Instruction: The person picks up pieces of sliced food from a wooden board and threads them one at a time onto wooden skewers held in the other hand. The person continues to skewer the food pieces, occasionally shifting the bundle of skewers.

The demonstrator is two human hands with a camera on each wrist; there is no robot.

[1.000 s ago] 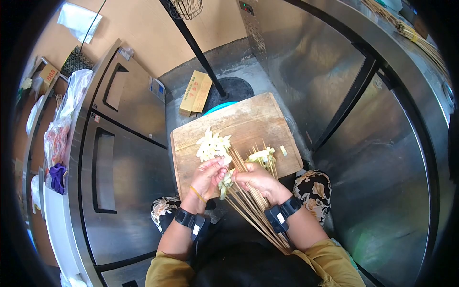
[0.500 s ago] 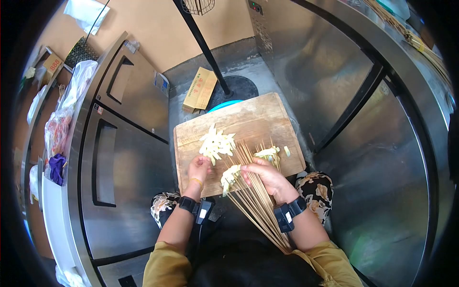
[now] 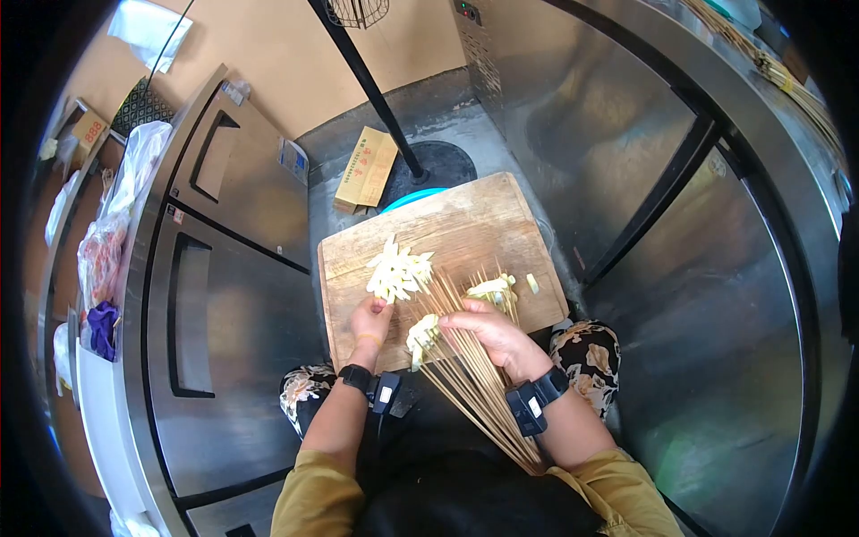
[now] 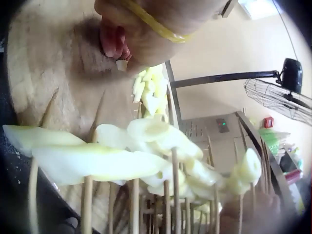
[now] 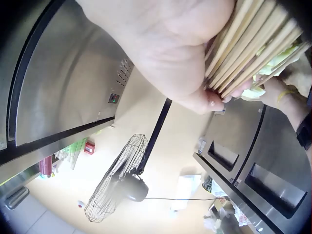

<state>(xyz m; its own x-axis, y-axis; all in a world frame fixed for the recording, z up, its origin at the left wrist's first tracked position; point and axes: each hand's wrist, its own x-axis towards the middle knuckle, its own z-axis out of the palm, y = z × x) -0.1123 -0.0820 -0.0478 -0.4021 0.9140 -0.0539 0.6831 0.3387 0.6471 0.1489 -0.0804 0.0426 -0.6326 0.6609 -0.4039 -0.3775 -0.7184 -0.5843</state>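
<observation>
My right hand (image 3: 501,338) grips a bundle of thin wooden skewers (image 3: 479,376), thumb across them. Pale yellow-white vegetable slices (image 4: 92,163) are threaded near the tips of several skewers at the bundle's left side. My left hand (image 3: 368,322), a yellow band at its wrist, is low over the wooden cutting board (image 3: 474,215), fingers bent and fingertips at the near edge of a pile of cut vegetable pieces (image 3: 398,271). I cannot tell whether those fingertips pinch a piece.
More loaded skewers (image 3: 492,288) lie on the board's right side, beside a single loose piece (image 3: 532,283). Steel cabinets stand close on the left (image 3: 259,313) and right (image 3: 698,340). Behind the board are a cardboard box (image 3: 367,170) and a black fan stand (image 3: 371,89).
My left hand left the loaded skewers in my right hand and moved forward and left to the pile's near edge. The right hand keeps holding the bundle in about the same place.
</observation>
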